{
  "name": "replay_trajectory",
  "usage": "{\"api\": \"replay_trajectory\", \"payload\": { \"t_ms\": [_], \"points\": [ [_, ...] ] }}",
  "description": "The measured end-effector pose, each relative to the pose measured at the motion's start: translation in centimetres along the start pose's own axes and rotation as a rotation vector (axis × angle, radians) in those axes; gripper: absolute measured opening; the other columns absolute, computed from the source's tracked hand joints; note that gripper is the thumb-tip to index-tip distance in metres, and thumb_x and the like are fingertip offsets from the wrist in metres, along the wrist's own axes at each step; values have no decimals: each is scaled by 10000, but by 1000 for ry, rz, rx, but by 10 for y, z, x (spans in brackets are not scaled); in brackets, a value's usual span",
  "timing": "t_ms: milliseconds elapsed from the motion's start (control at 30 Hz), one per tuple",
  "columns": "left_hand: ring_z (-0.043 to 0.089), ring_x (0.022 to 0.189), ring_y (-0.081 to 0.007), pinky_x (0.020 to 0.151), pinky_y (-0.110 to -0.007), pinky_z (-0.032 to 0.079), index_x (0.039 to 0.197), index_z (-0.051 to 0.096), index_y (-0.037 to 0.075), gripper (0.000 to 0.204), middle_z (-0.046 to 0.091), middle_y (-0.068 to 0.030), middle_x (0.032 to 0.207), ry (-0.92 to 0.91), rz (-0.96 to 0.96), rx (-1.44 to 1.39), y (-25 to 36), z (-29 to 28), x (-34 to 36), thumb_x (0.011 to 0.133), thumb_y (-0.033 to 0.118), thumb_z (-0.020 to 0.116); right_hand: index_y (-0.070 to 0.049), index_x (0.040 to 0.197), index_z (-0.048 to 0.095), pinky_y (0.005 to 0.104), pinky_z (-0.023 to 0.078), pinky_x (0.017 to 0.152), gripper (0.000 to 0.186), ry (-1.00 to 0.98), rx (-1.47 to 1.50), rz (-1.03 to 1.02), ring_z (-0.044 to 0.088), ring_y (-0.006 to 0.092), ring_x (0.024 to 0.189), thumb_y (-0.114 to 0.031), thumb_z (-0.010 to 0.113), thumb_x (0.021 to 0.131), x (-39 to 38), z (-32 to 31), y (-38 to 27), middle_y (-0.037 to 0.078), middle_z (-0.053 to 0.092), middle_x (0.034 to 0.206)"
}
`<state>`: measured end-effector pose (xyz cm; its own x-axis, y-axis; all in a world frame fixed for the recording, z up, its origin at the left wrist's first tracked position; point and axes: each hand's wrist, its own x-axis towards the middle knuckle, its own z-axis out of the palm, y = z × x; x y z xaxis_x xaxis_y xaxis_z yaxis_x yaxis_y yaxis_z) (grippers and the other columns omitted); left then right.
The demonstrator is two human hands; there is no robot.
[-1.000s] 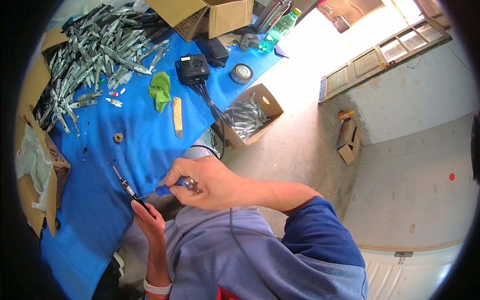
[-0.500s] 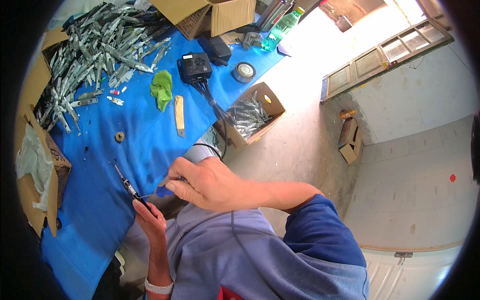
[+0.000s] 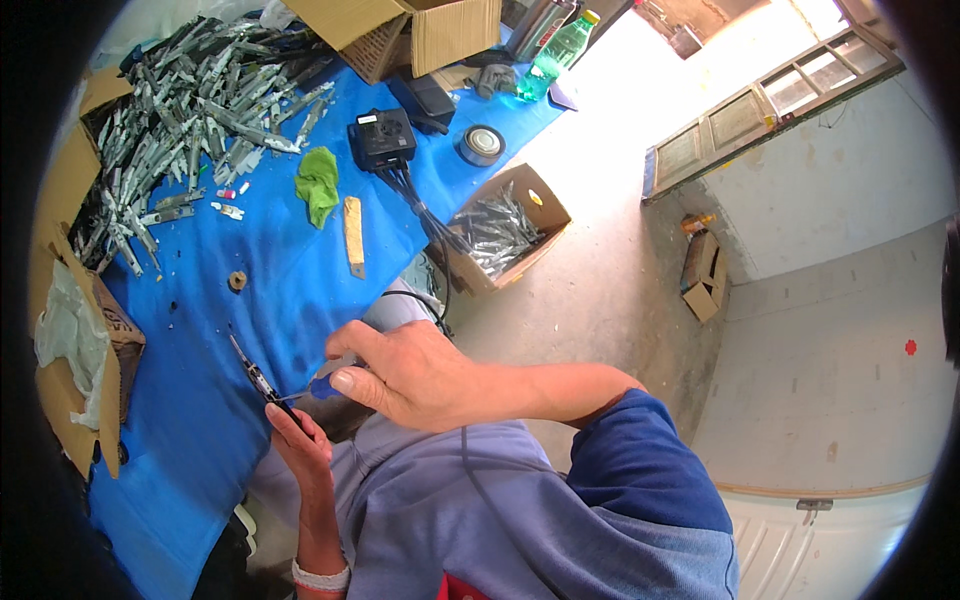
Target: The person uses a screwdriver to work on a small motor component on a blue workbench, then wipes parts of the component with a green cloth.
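Observation:
My left hand (image 3: pixel 301 445) grips a slim dark mechanism with a thin metal shaft (image 3: pixel 258 378), held tilted with its shaft pointing up and to the left. In my right hand (image 3: pixel 405 378) is a screwdriver with a blue handle (image 3: pixel 324 387), pinched between thumb and fingers. The screwdriver's thin blade reaches left to the side of the mechanism, close to my left fingertips. Whether its tip sits on a screw is too small to see. Both hands are over the near edge of the blue-covered table (image 3: pixel 200 400).
A heap of slim grey parts (image 3: pixel 200 120) covers the far left. Beyond my hands lie a tape roll (image 3: pixel 237 281), a tan strip (image 3: pixel 354 238), a green cloth (image 3: pixel 318 187) and a black box with cables (image 3: pixel 383 138). A carton of similar parts (image 3: pixel 545 205) stands right.
The whole view has shifted slightly. My right hand has turned a little on the screwdriver's handle, while my left hand still holds the mechanism in nearly the same place.

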<state>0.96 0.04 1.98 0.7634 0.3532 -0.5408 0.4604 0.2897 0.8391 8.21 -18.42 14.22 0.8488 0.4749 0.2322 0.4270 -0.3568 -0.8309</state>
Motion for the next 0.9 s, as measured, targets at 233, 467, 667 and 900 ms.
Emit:
{"api": "replay_trajectory", "payload": {
  "t_ms": [233,467,667,900],
  "points": [
    [241,366,-47,319,-188,179,618,337,135,539,273,59,503,19,-13,-31,-7,-4,4,895,598,323,-26,867,514,357,420,452,130,-71,-25,-22,567,289,513,-146,560,849,1,-2,1,117,574,610],
    [225,361,-81,320,-228,170,607,323,126,563,271,27,468,70,-27,-27,-12,-4,8,886,616,314,-36,884,545,334,423,467,102,-65,85,-72,577,255,559,-67,573,791,-2,4,5,111,596,701],
    [226,357,-76,315,-227,164,605,328,131,561,274,34,472,68,68,0,-34,-10,24,882,619,319,-40,913,509,419,413,521,181,-21,25,41,554,342,575,-206,540,847,-7,0,0,146,547,620],
    [282,378,-77,321,-217,230,639,356,174,454,304,48,505,129,-240,-306,-26,-12,19,893,549,357,-53,925,566,419,477,603,242,-134,-165,230,608,345,685,-284,570,850,-1,2,-7,160,610,745]
  ]
}}
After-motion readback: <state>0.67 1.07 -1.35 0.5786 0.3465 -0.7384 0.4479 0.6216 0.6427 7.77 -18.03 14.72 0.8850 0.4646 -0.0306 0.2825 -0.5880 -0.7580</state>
